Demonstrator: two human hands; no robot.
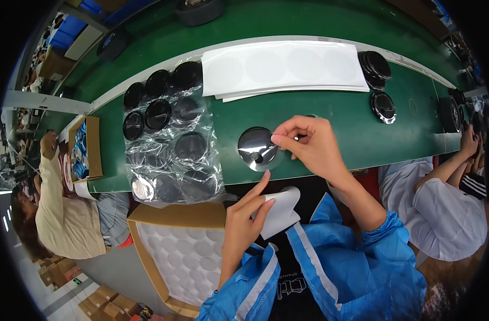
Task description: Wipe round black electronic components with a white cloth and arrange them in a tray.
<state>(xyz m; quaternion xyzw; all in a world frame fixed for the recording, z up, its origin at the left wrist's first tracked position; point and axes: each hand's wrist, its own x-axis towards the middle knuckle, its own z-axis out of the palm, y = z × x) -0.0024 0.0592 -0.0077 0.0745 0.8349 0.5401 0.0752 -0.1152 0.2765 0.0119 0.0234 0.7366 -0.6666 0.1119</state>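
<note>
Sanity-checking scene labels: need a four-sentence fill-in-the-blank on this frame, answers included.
1. The ____ hand holds a curled white sheet.
2. The right hand is at a shiny disc over a ____ tabletop.
3. In the picture, stacked black discs sit just to the ____ of the flat white sheets.
4. The large open box is made of ____.

Missing words: left; green; right; cardboard.

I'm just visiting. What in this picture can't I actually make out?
In the head view:
White paper, gripped part: hidden by the left hand.
Shiny black disc, right edge, and anything pinched there: hidden by the right hand.
Discs under the clear bag, details: blurred by glare and wrinkles.
Round black thing: cut off by the upper edge.
</note>
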